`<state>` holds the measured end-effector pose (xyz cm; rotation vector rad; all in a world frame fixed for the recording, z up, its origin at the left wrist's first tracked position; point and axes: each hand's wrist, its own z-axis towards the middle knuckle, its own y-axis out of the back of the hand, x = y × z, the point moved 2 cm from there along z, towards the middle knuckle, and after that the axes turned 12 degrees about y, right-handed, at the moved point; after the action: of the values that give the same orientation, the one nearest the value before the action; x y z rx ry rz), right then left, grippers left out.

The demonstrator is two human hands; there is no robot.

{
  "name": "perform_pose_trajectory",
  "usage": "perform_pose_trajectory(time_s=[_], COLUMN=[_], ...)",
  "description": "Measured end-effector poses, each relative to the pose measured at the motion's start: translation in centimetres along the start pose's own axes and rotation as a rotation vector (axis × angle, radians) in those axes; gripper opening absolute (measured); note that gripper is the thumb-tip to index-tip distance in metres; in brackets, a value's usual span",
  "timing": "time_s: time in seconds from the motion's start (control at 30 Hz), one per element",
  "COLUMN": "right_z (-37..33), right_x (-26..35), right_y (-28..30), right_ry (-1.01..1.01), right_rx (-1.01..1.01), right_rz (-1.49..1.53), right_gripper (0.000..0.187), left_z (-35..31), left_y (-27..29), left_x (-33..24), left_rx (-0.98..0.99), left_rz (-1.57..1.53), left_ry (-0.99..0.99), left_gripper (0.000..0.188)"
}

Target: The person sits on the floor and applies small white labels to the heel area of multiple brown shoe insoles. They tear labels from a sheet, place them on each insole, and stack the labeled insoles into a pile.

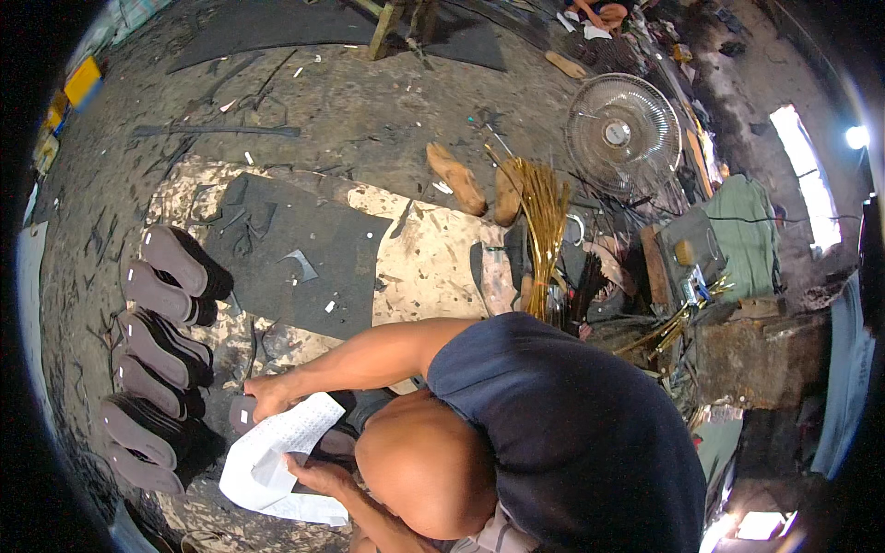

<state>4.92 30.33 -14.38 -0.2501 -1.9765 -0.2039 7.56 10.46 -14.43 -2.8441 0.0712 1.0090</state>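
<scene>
My right hand [269,394] reaches out to the left, its fingers closed on a dark grey slipper [241,415] with a small white sticker on it. Most of that slipper lies behind the hand and paper. Nearer my knee, my left hand [320,474] grips a curling white sheet of small printed labels [249,475]; a loose flap of it bends up by the fingertips. The sheet overlaps the wrist of my right hand in view. Several dark brown-grey slippers [157,369] stand in a row to the left, some bearing white stickers at the heel.
A black rubber sheet [304,249] with offcuts covers stained boards ahead. Beyond are wooden shoe lasts [454,175], a bundle of golden strips [544,221] and a round fan [627,134]. Another person's hand [608,16] shows at the top. Green cloth [745,235] lies right.
</scene>
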Motion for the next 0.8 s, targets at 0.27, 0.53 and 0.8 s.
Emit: perform_pose_trajectory(time_s=[0.27,0.53,0.8], right_z=[3.7,1.4,-5.4], right_x=[1.2,-4.3,9.1], right_y=[10.7,19.2,4.3], right_ry=[0.322,0.131,0.578], right_rx=[-0.342,-0.528,-0.163], right_rz=[-0.233,-0.898,-0.205], right_gripper=[0.068,0.065,0.030], left_z=[-0.8,-0.3,-4.2], left_y=[1.7,1.1,-4.3], left_x=[-3.3,-7.5,-9.8], left_rx=[0.322,0.301,0.276], left_rz=[-0.191,-0.323,-0.367], left_ry=[-0.042,-0.003,-0.067], left_gripper=[0.052,0.035,0.035])
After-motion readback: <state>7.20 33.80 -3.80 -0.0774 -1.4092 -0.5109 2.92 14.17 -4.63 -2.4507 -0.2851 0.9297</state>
